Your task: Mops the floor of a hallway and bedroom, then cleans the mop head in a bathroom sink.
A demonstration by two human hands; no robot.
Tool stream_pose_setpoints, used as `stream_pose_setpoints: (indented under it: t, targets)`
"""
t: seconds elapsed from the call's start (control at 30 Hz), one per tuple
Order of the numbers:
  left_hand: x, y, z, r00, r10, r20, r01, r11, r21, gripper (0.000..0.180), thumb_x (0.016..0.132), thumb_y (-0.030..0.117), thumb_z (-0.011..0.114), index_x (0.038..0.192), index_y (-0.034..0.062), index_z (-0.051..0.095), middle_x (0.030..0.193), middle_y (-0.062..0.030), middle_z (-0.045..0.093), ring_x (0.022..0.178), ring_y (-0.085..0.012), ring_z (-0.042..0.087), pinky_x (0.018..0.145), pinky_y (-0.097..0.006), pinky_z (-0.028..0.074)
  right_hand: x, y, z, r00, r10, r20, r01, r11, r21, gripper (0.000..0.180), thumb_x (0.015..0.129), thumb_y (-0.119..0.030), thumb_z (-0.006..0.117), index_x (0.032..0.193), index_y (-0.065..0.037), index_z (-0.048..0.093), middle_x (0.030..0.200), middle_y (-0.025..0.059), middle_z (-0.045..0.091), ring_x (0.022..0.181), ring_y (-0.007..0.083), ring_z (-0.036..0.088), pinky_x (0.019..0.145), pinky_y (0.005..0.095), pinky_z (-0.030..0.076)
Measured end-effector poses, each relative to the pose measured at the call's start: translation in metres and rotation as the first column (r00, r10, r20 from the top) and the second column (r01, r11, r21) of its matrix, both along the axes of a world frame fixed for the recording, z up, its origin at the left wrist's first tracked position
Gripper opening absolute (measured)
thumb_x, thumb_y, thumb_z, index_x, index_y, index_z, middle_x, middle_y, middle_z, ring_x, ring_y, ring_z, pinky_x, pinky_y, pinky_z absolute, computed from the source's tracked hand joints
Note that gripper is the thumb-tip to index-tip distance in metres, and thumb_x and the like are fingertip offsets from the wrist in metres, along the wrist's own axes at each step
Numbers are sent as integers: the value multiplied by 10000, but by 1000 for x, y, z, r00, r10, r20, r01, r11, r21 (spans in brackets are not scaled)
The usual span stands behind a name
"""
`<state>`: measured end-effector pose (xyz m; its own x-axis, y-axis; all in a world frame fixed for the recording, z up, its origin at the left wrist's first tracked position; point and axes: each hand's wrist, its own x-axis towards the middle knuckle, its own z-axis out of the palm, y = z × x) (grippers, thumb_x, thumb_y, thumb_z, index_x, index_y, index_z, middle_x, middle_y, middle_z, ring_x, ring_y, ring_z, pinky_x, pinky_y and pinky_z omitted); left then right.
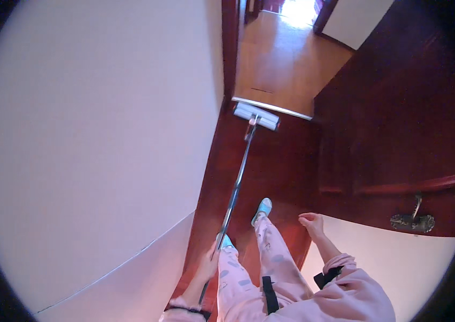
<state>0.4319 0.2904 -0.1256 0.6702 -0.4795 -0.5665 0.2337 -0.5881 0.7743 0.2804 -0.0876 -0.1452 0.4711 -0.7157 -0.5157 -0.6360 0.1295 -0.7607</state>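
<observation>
My left hand (207, 264) is closed around the metal pole of a flat mop (235, 190), low down beside my left leg. The pole slants up and away to the mop head (256, 116), a pale, wide sponge-like roller lying on the dark red floor just short of the metal threshold strip (273, 108). Out to the right, my right hand (312, 220) hangs in the air near the door's lower edge, its fingers loosely bent and apart with nothing in them.
A dark red door (388, 123) with an ornate metal handle (413, 221) stands on the right. A white wall (104, 134) runs along the left. Past the threshold lies a lighter wooden floor (286, 59). My feet in light blue slippers (262, 210) stand on the red floor.
</observation>
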Motion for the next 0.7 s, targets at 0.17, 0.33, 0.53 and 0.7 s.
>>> stream_pose_setpoints:
  t: [0.17,0.33,0.53,0.7]
  targets:
    - [-95,93,89,965,127,-230,-102,988,118,447,952,235,457,1376,103,412,1205,-222,571,1116,-272,558,931,-350,426,4,15,0,986,111,-124,-113,993,-13,169,742,-112,699,881,-18,720,816,64,695,724,123,630,687,261,508]
    - [-92,58,117,849,266,-458,-114,936,332,448,950,250,471,1382,148,411,1099,-196,623,980,-254,613,831,-341,473,-19,4,-28,979,162,-123,-161,987,16,177,743,-117,706,891,-21,721,820,70,696,733,127,634,694,265,513]
    - [-3,-94,27,900,28,-436,-27,1000,8,492,981,257,433,1450,215,288,554,25,407,407,-70,388,351,-247,347,-27,-21,-22,996,64,-64,-63,998,17,175,745,-158,698,870,-40,730,828,81,710,734,147,662,684,276,520]
    - [25,-154,21,896,51,-440,-72,997,-30,499,987,230,411,1459,199,252,558,19,435,390,-71,392,334,-236,354,-63,-48,-10,993,-78,-91,79,997,10,158,746,-128,698,867,-32,727,776,59,696,692,119,633,640,267,508]
